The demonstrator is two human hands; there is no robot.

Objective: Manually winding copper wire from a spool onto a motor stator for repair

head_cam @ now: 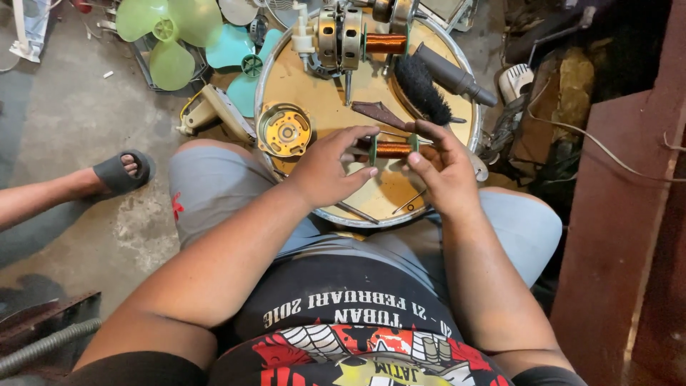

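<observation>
Holding a small green-flanged spool of copper wire [392, 149] level between both hands, the person sits over the near half of a round metal-rimmed tray with a tan surface [471, 107]. The left hand [325, 171] has its fingers curled, the tips pinching the spool's left flange; the right hand [443, 168] pinches the right flange between thumb and forefinger. The winding on this spool looks full and even, so the coil appears wound. A second copper-wound spool [386, 43] sits mounted on a metal motor assembly [339, 36] at the tray's far edge. A gold-coloured round motor housing [285, 130] lies at the left edge, open and unassembled. A black bristle brush with grey handle [432, 82] rests toward the right edge. Green fan blades [168, 36] lie on the floor beyond, still detached.
</observation>
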